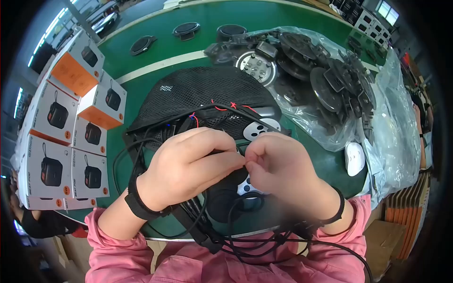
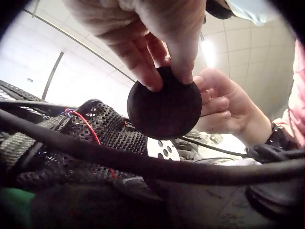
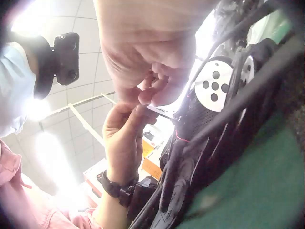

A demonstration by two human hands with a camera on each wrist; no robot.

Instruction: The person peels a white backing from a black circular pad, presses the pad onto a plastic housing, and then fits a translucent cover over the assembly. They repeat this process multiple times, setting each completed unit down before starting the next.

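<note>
A: Fingers first?

B: Left hand (image 1: 188,162): thumb and fingertips closed on the upper edge of a black disc (image 2: 164,112). Right hand (image 1: 288,165): fingers curled in, thumb and a fingertip pinching at its rim (whether anything thin lies between those tips, I can't tell).

A: Disc's place?

B: Below the left fingertips, just beside the right ones, broad face towards the left wrist camera. Mesh bag (image 1: 203,89) just beyond the fingers; white dotted disc (image 1: 259,129) past the right fingertips; thick cable (image 2: 119,160) lower than both.

A: What could go wrong?

B: Slipping, in my judgement. The left fingers cover only a small part of the edge, so a hard tug from the right could twist the disc out. Dropped, it might land among the cabling beneath the fingers.

A: Anything else?

B: A snag, possibly. Cabling this close under the fingers could catch a wristband (image 1: 137,198) and jerk the pinch loose.
</note>
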